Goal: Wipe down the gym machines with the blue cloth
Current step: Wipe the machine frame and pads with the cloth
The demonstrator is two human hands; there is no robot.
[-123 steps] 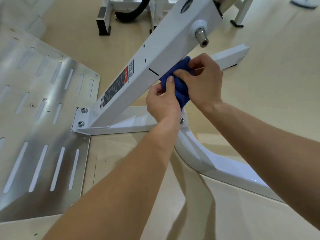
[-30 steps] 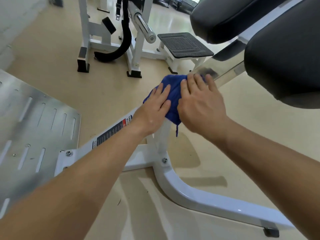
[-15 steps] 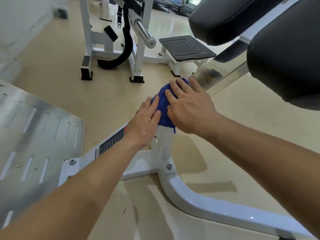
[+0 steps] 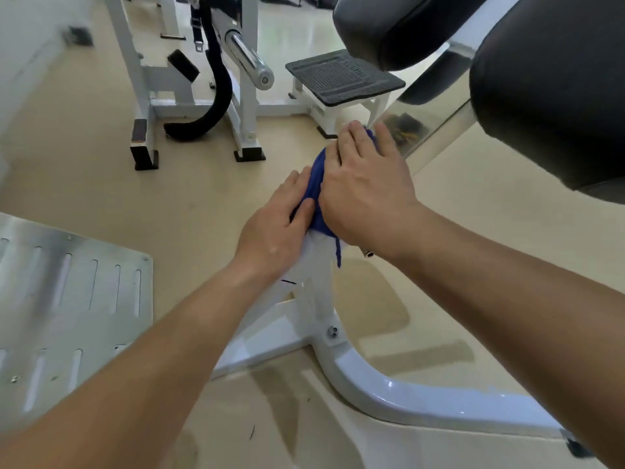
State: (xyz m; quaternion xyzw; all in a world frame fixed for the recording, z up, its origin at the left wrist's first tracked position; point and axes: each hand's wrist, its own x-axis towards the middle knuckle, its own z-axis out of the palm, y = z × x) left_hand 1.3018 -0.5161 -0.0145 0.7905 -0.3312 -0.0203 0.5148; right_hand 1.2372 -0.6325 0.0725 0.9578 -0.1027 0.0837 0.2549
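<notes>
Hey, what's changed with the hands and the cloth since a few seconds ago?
The left hand, right hand and blue cloth moved up the white sloping beam, past its side pin, toward the black pads. Both hands went from pinching the cloth to pressing it with flatter fingers. Both stay on the cloth.

The left hand (image 4: 270, 238) and right hand (image 4: 365, 201) are bare; both forearms (image 4: 152, 360) show bare skin to the frame's edge.
</notes>
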